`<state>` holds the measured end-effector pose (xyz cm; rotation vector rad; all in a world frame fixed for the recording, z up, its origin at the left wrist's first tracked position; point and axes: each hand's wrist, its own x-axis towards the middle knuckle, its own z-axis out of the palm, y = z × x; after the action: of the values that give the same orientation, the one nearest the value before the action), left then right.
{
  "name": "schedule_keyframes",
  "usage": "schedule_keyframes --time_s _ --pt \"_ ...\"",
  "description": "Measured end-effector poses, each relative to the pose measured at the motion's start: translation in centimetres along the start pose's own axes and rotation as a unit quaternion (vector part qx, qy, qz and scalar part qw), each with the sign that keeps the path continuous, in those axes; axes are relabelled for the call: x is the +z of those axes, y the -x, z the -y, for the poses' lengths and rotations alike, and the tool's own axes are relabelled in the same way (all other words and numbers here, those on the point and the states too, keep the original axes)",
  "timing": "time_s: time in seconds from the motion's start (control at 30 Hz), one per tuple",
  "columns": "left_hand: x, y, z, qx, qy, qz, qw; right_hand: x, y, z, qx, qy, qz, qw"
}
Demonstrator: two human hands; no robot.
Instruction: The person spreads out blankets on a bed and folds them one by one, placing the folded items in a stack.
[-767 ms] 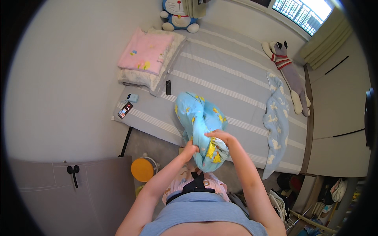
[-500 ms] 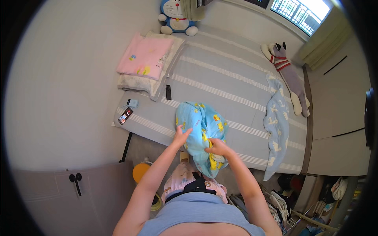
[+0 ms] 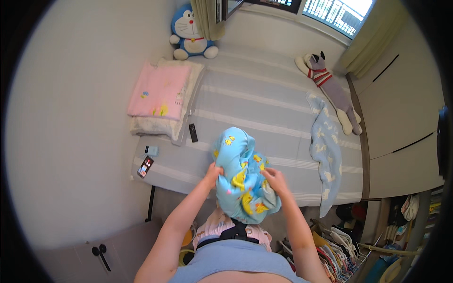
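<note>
We hold a bunched light-blue cloth printed with yellow ducks (image 3: 243,181) between both hands, over the near edge of the bed (image 3: 264,108). Our left hand (image 3: 213,170) pinches its left edge with fingers closed on the fabric; our right hand (image 3: 275,180) is closed on the folds at its right side. The cloth rises above the grip in a rounded bundle and hangs below it toward our waist.

Just left of the left hand, near the bed's corner, lie a phone with a dark, colourful screen (image 3: 145,166) and a small pale-blue case (image 3: 151,150). A black remote (image 3: 193,132) lies a little farther off, above the left hand. To the right of the right hand a pale-blue blanket with white figures (image 3: 325,153) drapes over the bed's edge. Farther left, a pink pillow (image 3: 160,96) sits on a white one. Beyond everything, a blue-and-white cat plush (image 3: 191,35) sits at the head, and a grey plush in a striped shirt (image 3: 330,85) lies far right.
</note>
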<state>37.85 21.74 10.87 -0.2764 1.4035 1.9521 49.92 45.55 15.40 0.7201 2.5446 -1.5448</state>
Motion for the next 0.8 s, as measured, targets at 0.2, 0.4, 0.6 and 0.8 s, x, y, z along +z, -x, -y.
schedule_keyframes --time_s 0.2,0.4,0.6,0.8 --pt "2.3 3.5 -3.1 -0.053 0.039 0.129 0.989 6.5 -5.1 4.9 0.16 -0.463 0.172 0.855" --pt "-1.3 2.3 -4.9 -0.086 -0.114 0.171 0.975 6.5 -5.4 7.7 0.205 -0.447 0.152 0.857" --pt "0.4 1.6 -7.4 0.27 -0.314 0.045 0.909 5.9 -4.7 9.2 0.131 -0.309 0.155 0.929" --pt "1.5 -0.2 -9.2 0.133 -0.472 0.126 0.863 6.6 -3.3 10.3 -0.003 -0.264 0.198 0.944"
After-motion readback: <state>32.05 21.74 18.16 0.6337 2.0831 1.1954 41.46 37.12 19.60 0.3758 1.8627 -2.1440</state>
